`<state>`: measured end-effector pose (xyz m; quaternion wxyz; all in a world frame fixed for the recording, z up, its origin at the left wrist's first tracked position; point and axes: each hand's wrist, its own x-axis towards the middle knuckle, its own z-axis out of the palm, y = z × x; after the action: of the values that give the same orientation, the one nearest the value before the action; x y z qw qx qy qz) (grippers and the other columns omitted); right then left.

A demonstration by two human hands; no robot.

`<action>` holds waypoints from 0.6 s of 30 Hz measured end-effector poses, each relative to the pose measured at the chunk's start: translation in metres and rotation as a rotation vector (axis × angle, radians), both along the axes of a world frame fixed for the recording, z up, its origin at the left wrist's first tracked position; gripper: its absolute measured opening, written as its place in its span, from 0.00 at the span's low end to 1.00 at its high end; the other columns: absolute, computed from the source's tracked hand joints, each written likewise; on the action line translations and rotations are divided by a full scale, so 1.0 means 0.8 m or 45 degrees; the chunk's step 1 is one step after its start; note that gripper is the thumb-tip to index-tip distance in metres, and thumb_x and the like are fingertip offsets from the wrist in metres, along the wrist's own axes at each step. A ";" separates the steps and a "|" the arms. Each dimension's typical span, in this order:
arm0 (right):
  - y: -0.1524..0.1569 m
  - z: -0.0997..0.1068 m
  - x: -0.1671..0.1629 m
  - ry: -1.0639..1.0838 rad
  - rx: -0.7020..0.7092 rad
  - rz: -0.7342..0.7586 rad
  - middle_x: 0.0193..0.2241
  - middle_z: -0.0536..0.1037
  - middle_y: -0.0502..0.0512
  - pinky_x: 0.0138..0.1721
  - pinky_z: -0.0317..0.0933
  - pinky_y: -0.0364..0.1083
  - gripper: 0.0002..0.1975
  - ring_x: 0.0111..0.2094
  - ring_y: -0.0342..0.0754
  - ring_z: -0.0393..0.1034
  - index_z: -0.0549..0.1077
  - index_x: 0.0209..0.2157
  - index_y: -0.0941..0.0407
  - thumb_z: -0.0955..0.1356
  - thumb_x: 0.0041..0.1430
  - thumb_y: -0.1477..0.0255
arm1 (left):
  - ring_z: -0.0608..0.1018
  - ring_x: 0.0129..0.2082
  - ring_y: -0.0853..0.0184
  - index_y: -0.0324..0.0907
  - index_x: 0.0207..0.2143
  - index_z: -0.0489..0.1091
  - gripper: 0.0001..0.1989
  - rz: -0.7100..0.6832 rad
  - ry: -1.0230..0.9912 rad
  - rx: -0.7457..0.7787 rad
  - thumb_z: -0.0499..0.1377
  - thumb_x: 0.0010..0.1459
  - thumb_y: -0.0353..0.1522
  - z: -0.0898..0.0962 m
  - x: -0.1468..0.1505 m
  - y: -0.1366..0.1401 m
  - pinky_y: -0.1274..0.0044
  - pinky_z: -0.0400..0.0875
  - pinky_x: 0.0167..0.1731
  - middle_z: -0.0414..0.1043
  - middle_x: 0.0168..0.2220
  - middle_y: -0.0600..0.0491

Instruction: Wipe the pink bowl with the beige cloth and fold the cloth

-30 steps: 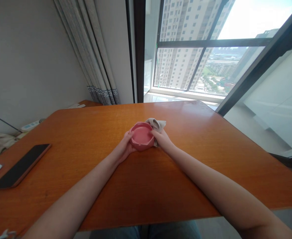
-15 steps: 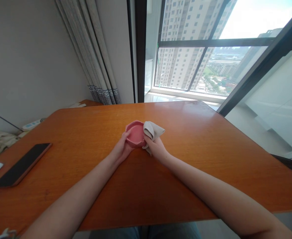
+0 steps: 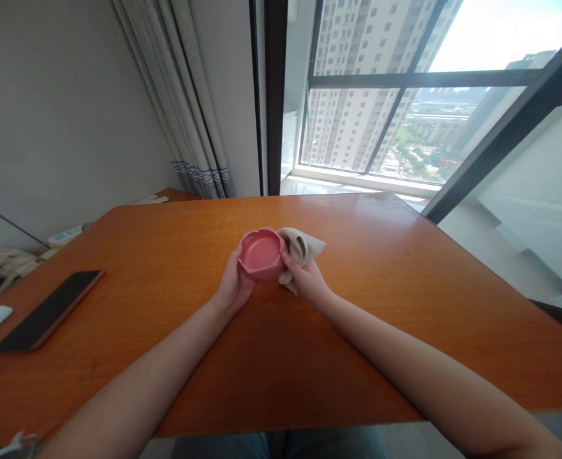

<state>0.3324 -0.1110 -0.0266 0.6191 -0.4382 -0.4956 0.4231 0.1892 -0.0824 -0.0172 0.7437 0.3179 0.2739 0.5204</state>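
Head view, pink bowl: the pink bowl (image 3: 262, 254) is sitting between my two hands, over the middle of the tabletop (image 3: 271, 363), its opening facing up toward me; I cannot tell whether its base is touching the wood.
Left hand: the fingers of my left hand (image 3: 234, 280) are clamping the bowl's left side, the thumb lying near the rim and the others curling beneath.
Right hand: the fingers of my right hand (image 3: 309, 280) are closing on a pale cloth (image 3: 305, 245), the thumb pressing at the bowl's right side.
Pale cloth: it is bunching against the bowl's right side, one folded corner sticking out beyond my hand and a lower end hanging below.
Black-topped slab: the black-topped slab (image 3: 51, 312) is lying flat on the tabletop, well apart to my left.
Curtain and window: the grey curtain (image 3: 175, 95) is hanging beyond the far edge, and the window (image 3: 347, 127) is showing tall buildings.
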 end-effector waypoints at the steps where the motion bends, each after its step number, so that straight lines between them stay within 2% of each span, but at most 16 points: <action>1: -0.003 0.000 -0.005 -0.010 0.016 0.000 0.49 0.73 0.56 0.55 0.59 0.53 0.25 0.53 0.54 0.65 0.68 0.49 0.54 0.69 0.51 0.60 | 0.73 0.50 0.62 0.44 0.51 0.67 0.20 -0.013 -0.022 0.008 0.53 0.59 0.41 0.000 0.000 0.001 0.71 0.70 0.47 0.71 0.51 0.51; 3: -0.009 0.001 -0.010 -0.024 0.010 -0.025 0.45 0.75 0.56 0.51 0.62 0.51 0.24 0.48 0.53 0.68 0.69 0.47 0.54 0.70 0.49 0.60 | 0.73 0.50 0.61 0.43 0.52 0.66 0.20 -0.099 -0.039 0.041 0.54 0.58 0.40 0.000 -0.001 0.002 0.70 0.70 0.47 0.71 0.51 0.49; 6: -0.010 0.007 -0.004 -0.038 -0.064 -0.109 0.34 0.77 0.54 0.38 0.68 0.48 0.21 0.35 0.50 0.72 0.70 0.45 0.55 0.70 0.49 0.61 | 0.72 0.51 0.61 0.42 0.53 0.64 0.21 -0.223 -0.029 0.108 0.58 0.56 0.34 -0.003 -0.001 0.001 0.68 0.67 0.51 0.69 0.52 0.48; 8: -0.006 0.012 0.008 -0.086 -0.053 -0.122 0.33 0.76 0.52 0.32 0.68 0.47 0.22 0.31 0.49 0.71 0.69 0.46 0.55 0.69 0.49 0.64 | 0.71 0.53 0.59 0.42 0.53 0.64 0.21 -0.296 -0.022 0.117 0.57 0.57 0.36 -0.005 -0.001 0.000 0.66 0.66 0.52 0.68 0.53 0.46; 10: 0.001 0.014 0.022 -0.156 0.019 -0.080 0.36 0.77 0.52 0.36 0.67 0.47 0.20 0.33 0.49 0.71 0.70 0.46 0.55 0.68 0.49 0.67 | 0.70 0.53 0.56 0.40 0.52 0.65 0.22 -0.332 0.018 0.115 0.56 0.57 0.40 -0.006 -0.002 -0.001 0.65 0.66 0.51 0.68 0.53 0.45; 12: 0.008 0.014 0.033 -0.216 0.052 -0.015 0.38 0.77 0.52 0.43 0.66 0.49 0.17 0.39 0.51 0.71 0.72 0.43 0.55 0.67 0.49 0.68 | 0.70 0.53 0.56 0.40 0.52 0.66 0.23 -0.309 0.113 0.120 0.59 0.55 0.39 -0.007 -0.003 -0.002 0.66 0.67 0.51 0.68 0.53 0.45; 15: 0.015 0.009 0.037 -0.244 0.017 -0.011 0.39 0.77 0.52 0.48 0.63 0.52 0.14 0.44 0.54 0.70 0.72 0.40 0.55 0.67 0.51 0.66 | 0.71 0.52 0.57 0.42 0.51 0.67 0.23 -0.215 0.247 0.088 0.61 0.52 0.36 -0.009 -0.002 -0.001 0.70 0.69 0.48 0.69 0.53 0.47; 18: 0.014 0.004 0.027 -0.232 0.047 -0.081 0.39 0.77 0.54 0.50 0.62 0.53 0.14 0.48 0.55 0.68 0.72 0.41 0.53 0.66 0.54 0.63 | 0.72 0.51 0.59 0.41 0.50 0.68 0.20 -0.079 0.222 0.029 0.59 0.54 0.37 -0.009 0.001 0.001 0.71 0.70 0.47 0.69 0.53 0.47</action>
<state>0.3543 -0.1000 -0.0236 0.5926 -0.4790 -0.5434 0.3523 0.1897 -0.0817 -0.0246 0.7291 0.3788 0.3217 0.4705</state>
